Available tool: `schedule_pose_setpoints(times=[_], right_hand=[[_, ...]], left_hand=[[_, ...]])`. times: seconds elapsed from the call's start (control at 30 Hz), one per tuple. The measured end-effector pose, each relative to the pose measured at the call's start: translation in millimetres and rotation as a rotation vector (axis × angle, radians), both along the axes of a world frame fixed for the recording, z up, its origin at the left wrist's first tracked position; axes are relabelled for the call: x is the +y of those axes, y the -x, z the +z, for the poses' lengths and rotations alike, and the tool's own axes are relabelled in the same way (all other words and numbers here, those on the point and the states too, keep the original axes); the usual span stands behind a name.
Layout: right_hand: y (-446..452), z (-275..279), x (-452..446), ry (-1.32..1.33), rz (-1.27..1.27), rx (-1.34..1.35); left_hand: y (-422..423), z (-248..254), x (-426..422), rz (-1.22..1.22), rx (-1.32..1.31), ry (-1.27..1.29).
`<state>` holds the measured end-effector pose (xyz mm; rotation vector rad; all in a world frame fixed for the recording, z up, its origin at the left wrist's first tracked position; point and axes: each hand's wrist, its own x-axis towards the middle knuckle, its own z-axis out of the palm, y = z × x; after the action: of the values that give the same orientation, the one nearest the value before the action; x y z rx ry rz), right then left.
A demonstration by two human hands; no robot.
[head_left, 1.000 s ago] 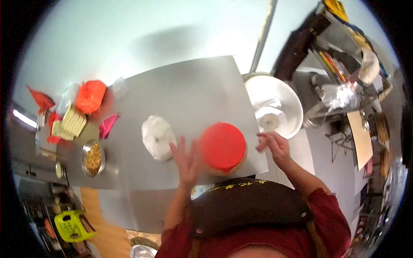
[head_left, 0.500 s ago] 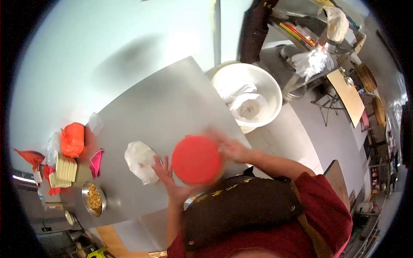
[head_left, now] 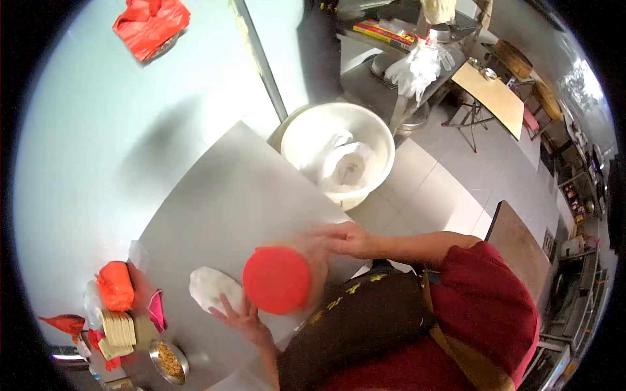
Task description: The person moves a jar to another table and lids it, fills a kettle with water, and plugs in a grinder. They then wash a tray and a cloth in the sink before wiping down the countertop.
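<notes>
A container with a round red lid stands on the grey metal table, close to the dark apron. My left hand is spread between the lid's left side and a white plastic-wrapped bundle, with fingertips at the bundle's lower edge. My right hand is at the container's upper right, its fingers extended and blurred by motion. Nothing shows in either hand.
Left on the table are a steel bowl of brown food, stacked pale cards, an orange-red bag and a pink cloth. Beyond the table's right edge stands a large white bucket. A red bag hangs on the wall.
The view has turned toward the right. My right hand has moved from beyond the table's right edge to beside the red-lidded container. My left hand stays spread near the white bundle.
</notes>
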<state>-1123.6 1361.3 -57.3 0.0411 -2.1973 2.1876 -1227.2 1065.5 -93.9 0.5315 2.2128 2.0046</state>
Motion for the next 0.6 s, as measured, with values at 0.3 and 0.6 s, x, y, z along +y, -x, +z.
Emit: schedule_pose_setpoints(times=[0.3, 0.6], right_hand=[[22.0, -39.8, -18.6, -0.133, 0.034, 0.181], [29.5, -91.0, -40.3, -0.052, -0.142, -0.144]], left_hand=[[-6.4, -0.3, 16.5, -0.104, 0.107, -0.023], [-25.7, -17.4, 41.3, -0.217, -0.339, -0.121]])
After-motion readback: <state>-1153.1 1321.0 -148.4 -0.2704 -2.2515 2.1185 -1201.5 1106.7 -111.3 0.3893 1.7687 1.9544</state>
